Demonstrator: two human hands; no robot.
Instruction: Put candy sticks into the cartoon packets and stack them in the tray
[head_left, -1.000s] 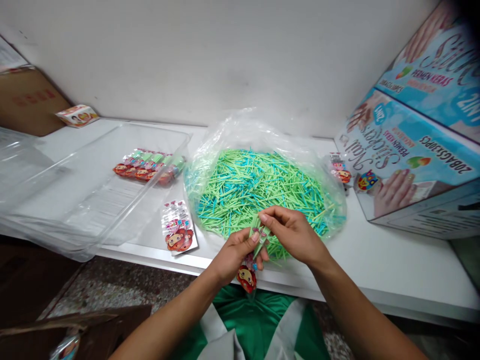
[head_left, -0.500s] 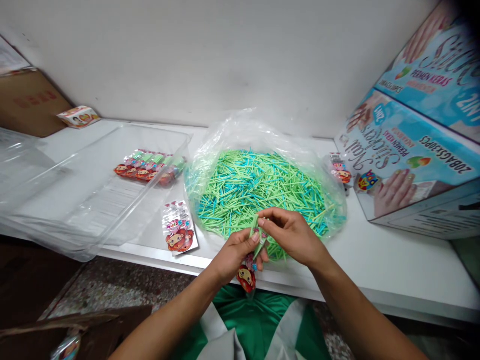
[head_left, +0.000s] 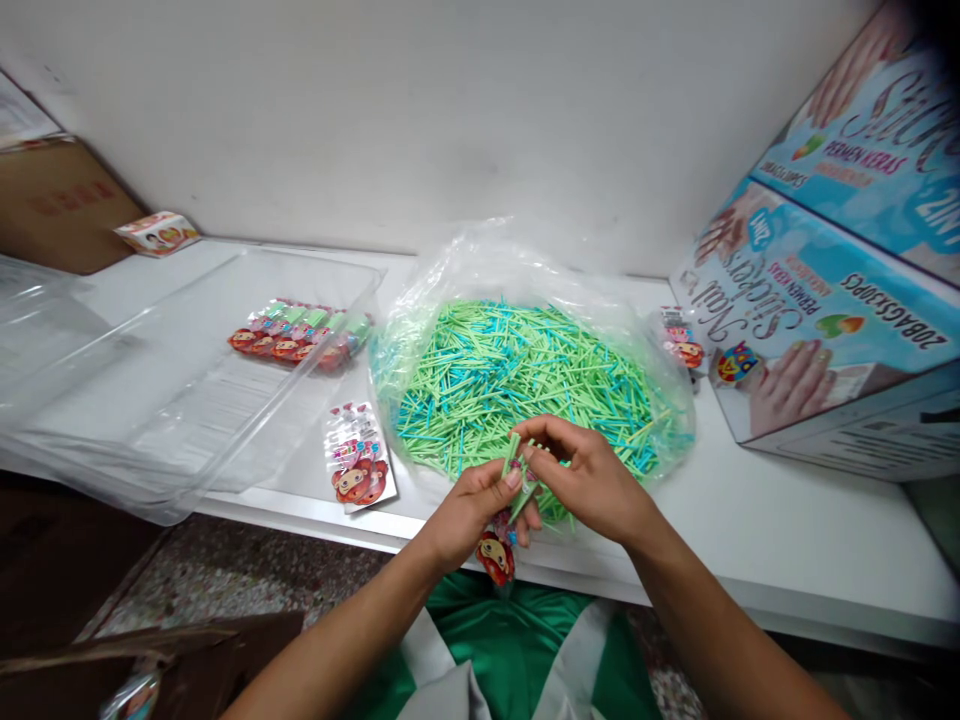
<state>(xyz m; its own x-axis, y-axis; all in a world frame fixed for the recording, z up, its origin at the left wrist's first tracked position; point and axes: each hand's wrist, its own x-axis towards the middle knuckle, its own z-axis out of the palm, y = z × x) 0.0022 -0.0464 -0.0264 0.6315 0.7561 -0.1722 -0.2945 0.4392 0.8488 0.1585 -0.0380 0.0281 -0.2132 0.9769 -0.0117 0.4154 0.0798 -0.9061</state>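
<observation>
My left hand [head_left: 471, 508] is closed around a small clear packet [head_left: 496, 557] printed with a red-haired cartoon figure, which hangs below the fingers. Green candy sticks [head_left: 512, 452] poke up at the packet's mouth. My right hand [head_left: 589, 472] pinches at that mouth, thumb and forefinger on the sticks; the exact grip is partly hidden. Both hands are over the near edge of an opened plastic bag [head_left: 487, 245], which holds a heap of green and blue sticks [head_left: 517, 370].
Flat printed packets [head_left: 358, 458] lie left of the bag. A clear plastic tray [head_left: 255, 440] holds filled packets [head_left: 289, 335]. Large blue cartons [head_left: 817, 330] stand on the right, with another packet [head_left: 679, 338] beside them. A brown carton [head_left: 64, 205] is at far left.
My right thumb and fingertips have shifted slightly to the right and down at the packet's mouth. My left hand still holds the packet in nearly the same place.
</observation>
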